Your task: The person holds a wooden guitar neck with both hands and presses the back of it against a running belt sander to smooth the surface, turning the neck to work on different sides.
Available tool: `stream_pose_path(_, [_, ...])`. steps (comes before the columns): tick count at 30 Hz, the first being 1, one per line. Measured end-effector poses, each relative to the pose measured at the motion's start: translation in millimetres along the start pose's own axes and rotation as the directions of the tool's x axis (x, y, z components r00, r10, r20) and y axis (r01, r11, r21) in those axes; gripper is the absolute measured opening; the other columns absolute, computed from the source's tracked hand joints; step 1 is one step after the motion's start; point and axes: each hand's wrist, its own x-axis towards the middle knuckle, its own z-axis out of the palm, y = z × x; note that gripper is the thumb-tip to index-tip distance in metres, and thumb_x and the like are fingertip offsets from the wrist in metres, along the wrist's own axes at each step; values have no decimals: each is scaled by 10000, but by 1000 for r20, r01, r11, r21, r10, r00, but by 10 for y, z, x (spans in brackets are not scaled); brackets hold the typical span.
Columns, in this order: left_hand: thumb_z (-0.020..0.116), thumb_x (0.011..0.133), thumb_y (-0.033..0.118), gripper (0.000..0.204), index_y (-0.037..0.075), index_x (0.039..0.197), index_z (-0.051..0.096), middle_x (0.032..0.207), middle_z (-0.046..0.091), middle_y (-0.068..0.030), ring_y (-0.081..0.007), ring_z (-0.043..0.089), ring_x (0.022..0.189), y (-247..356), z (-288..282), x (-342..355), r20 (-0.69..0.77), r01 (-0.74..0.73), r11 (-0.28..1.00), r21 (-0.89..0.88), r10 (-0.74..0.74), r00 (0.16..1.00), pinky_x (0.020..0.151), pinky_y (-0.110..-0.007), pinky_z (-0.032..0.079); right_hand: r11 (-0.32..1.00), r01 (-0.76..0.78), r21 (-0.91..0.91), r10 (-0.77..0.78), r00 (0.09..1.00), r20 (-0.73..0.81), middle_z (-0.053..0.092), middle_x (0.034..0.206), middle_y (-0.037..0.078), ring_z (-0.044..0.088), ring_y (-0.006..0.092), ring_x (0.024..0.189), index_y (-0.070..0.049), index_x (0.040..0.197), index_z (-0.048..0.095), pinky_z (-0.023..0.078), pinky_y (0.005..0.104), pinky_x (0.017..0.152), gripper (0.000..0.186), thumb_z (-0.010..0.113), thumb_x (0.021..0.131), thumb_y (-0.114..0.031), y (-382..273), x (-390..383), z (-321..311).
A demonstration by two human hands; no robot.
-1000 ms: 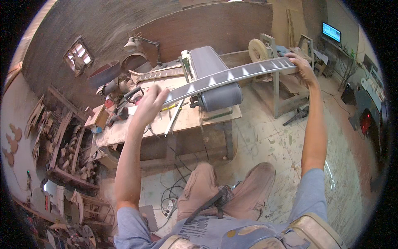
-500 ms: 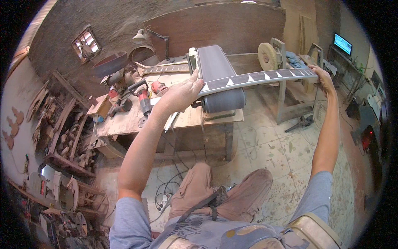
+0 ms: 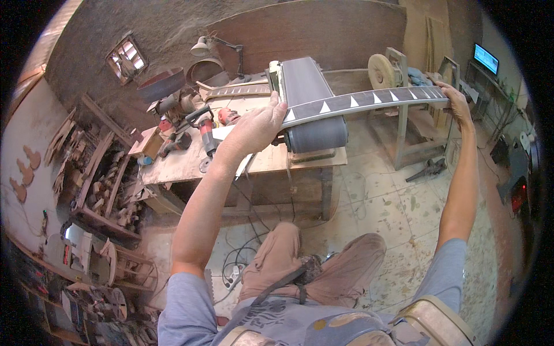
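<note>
A guitar neck (image 3: 367, 104) with a dark fretboard and white triangular inlays stretches between my two hands, fretboard side toward me. My left hand (image 3: 261, 126) grips its left end, with the thumb side pointing up and part of that end hidden behind the palm. At the other end, my right hand (image 3: 457, 105) has its fingers wrapped round the neck. The neck crosses in front of a belt sander (image 3: 306, 83) with a wide grey belt, just above its near roller (image 3: 318, 136). Whether wood and belt touch cannot be seen.
The workbench (image 3: 259, 164) carries an angle grinder (image 3: 206, 134), a cordless drill (image 3: 175, 144) and another fretted neck (image 3: 239, 90). A buffing wheel (image 3: 381, 72) on a wooden frame stands at right. Cables (image 3: 239, 254) lie on the floor by my knees. A desk lamp (image 3: 199, 46) stands behind.
The whole view has shifted slightly. Both hands still hold the guitar neck in nearly the same place across the belt sander.
</note>
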Motion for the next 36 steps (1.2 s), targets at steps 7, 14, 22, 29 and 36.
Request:
stream_pose_path(7, [304, 1110, 262, 534, -182, 1267, 556, 1126, 609, -429, -491, 680, 883, 248, -110, 98, -96, 82, 995, -61, -87, 992, 866, -540, 534, 997, 49, 56, -47, 998, -36, 703, 1034, -28, 631, 52, 813, -124, 1315, 694, 482, 205, 657, 396, 591, 979, -309, 51, 31, -36])
stream_pose_path(14, [332, 1102, 270, 548, -210, 1242, 558, 1008, 645, -371, -455, 687, 859, 354, -158, 131, -107, 123, 992, -7, -123, 987, 816, -566, 483, 988, 41, 152, -29, 996, -81, 703, 1107, -30, 642, 56, 877, -136, 1334, 676, 514, 220, 708, 397, 617, 973, -290, 78, -11, -34])
stream_pose_path(22, [417, 1082, 299, 596, -245, 1306, 513, 701, 671, -256, -368, 691, 719, 391, -36, 137, -428, 91, 995, 51, -60, 902, 773, -479, 471, 928, 66, 366, -35, 995, -90, 677, 1219, -9, 652, 102, 981, -134, 1316, 665, 533, 284, 872, 368, 623, 970, -251, 43, -83, 3])
stream_pose_path(29, [372, 1100, 313, 584, -203, 1328, 522, 829, 692, -290, -427, 685, 906, 393, -194, 150, -155, 145, 970, -194, -176, 972, 904, -533, 459, 969, 135, 206, -125, 990, -64, 686, 1186, 19, 638, 94, 997, -69, 1304, 672, 509, 229, 877, 374, 602, 984, -251, 129, -32, -170])
stream_pose_path(36, [205, 1116, 412, 678, -152, 1230, 564, 972, 724, -287, -373, 704, 987, 28, -263, 72, 301, 103, 970, -219, -33, 953, 974, -473, 464, 968, 127, -215, -144, 987, -65, 736, 1078, 96, 655, 184, 981, -6, 1109, 753, 487, 301, 875, 426, 546, 957, -346, 55, 19, -160])
